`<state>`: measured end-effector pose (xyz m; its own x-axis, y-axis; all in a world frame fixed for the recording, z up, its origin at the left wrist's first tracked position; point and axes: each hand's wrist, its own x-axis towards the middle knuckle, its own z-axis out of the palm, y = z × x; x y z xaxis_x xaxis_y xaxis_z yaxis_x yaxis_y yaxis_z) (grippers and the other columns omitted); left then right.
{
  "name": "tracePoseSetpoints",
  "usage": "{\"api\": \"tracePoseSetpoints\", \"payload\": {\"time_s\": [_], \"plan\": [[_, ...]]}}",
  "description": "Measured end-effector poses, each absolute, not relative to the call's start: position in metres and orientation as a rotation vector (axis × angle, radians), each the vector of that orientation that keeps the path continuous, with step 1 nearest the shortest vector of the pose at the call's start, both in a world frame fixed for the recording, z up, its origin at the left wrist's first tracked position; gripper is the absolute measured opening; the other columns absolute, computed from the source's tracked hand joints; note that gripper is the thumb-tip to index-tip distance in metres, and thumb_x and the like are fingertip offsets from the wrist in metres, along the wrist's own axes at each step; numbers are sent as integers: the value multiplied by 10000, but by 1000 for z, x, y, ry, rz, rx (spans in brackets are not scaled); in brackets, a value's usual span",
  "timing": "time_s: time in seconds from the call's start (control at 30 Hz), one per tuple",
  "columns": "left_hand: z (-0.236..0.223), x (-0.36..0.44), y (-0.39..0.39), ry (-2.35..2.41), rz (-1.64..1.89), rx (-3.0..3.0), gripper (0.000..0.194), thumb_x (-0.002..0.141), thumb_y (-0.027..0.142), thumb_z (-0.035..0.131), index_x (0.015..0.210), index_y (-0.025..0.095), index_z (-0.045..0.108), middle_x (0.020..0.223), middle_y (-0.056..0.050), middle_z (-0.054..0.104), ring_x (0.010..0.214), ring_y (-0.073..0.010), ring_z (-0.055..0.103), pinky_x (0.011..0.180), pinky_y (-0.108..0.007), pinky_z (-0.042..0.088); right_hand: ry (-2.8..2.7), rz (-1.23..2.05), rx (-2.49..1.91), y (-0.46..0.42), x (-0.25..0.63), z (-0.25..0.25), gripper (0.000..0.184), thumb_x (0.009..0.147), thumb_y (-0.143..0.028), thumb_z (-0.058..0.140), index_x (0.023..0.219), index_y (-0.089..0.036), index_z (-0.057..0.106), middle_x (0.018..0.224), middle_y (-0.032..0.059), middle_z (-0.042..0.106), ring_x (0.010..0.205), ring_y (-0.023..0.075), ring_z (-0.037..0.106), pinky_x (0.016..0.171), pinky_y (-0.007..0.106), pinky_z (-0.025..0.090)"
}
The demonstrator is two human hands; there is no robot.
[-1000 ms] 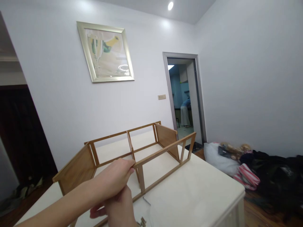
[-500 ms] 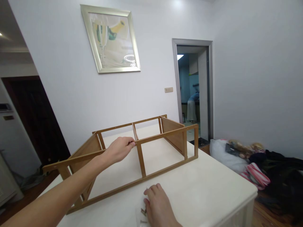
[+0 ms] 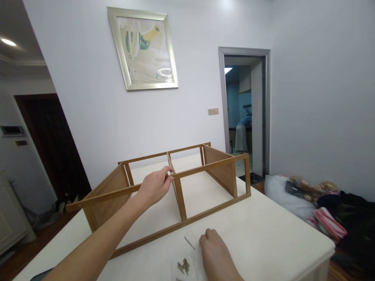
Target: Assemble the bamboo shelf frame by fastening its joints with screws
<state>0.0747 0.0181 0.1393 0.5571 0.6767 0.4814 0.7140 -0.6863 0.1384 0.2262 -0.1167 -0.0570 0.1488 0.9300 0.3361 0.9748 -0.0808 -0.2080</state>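
Observation:
A brown wooden shelf frame (image 3: 183, 199) lies on its side on the white table (image 3: 272, 230). Thumb and forefinger of my left hand (image 3: 156, 185) are pinched at the upper rail, where the middle crosspiece joins it. Whatever is between those fingertips is too small to make out. My right hand (image 3: 218, 251) rests on the table in front of the frame with its fingers curled under, so their tips are hidden. Just left of it lies an L-shaped hex key (image 3: 190, 241). Several screws (image 3: 184, 266) lie on a clear plastic bag (image 3: 195, 269) beside the right wrist.
Clothes and a striped cloth (image 3: 328, 222) are heaped on the floor to the right. Behind the table stands a wall with a framed picture (image 3: 146, 50). Through the doorway (image 3: 243, 117), a person bends over in another room.
My right hand has moved right, away from the hex key and screws, which now show more fully. My left hand stays at the same rail joint. The view has shifted slightly.

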Motion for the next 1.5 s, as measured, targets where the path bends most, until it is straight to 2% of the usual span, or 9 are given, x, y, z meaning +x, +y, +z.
{"api": "tracePoseSetpoints", "payload": {"time_s": [0.2,0.33,0.5,0.7,0.87,1.0,1.17,1.27,1.5], "plan": [[131,76,23,-1087,-821,-2706,367,933,295,397,1185,243,658,1127,-38,721,1019,-228,655,850,-326,475,-1892,-46,-1981,-115,217,-42,221,859,-60,540,964,-184,689,949,89,653,885,239,588,743,314,388],[128,73,23,-1077,-802,-2695,384,949,300,373,1197,227,656,1019,-38,735,895,-209,660,778,-308,472,-2022,-47,-2035,-107,209,-30,219,806,8,534,857,-131,695,899,117,658,872,246,599,727,317,405],[129,71,22,-1067,-756,-2706,389,957,291,359,1240,253,624,985,-28,722,864,-190,644,712,-287,449,-2072,-166,-2080,-106,217,-31,267,730,78,526,852,-106,676,845,129,650,846,250,601,686,311,407],[124,78,17,-956,-745,-2546,394,958,208,348,1246,189,617,935,-72,709,877,-222,616,779,-362,424,-1872,-347,-2168,-123,252,-42,324,704,130,464,765,-146,622,792,101,611,781,238,576,661,315,372],[113,84,12,-976,-842,-2438,388,960,180,339,1226,160,621,947,-93,697,886,-230,619,783,-374,408,-1844,-404,-2162,-133,268,-49,289,785,82,448,731,-169,581,796,84,576,751,216,537,676,318,367],[111,84,11,-990,-853,-2424,360,963,258,387,1228,178,617,911,-85,687,851,-221,624,779,-364,407,-1812,-424,-2013,-134,265,-56,228,876,-6,445,831,-163,604,840,79,562,783,214,527,711,329,398],[109,83,13,-1008,-848,-2389,334,931,269,488,1234,183,601,955,-81,685,862,-226,630,768,-347,418,-1880,-212,-1651,-139,234,-47,251,930,-65,417,989,-184,630,933,77,605,888,205,533,804,335,449],[106,84,17,-973,-878,-2373,327,926,231,500,1236,177,592,1008,-90,688,883,-231,638,771,-353,422,-1983,-47,-1563,-140,218,-41,332,883,-13,427,1056,-200,640,1014,66,638,963,209,524,886,350,428],[101,86,25,-872,-1001,-2377,313,902,118,472,1169,180,622,1199,-102,674,1031,-235,643,806,-360,447,-2061,145,-1636,-137,220,-43,381,806,22,445,1012,-196,681,1053,61,659,1003,205,523,907,320,397]]}}
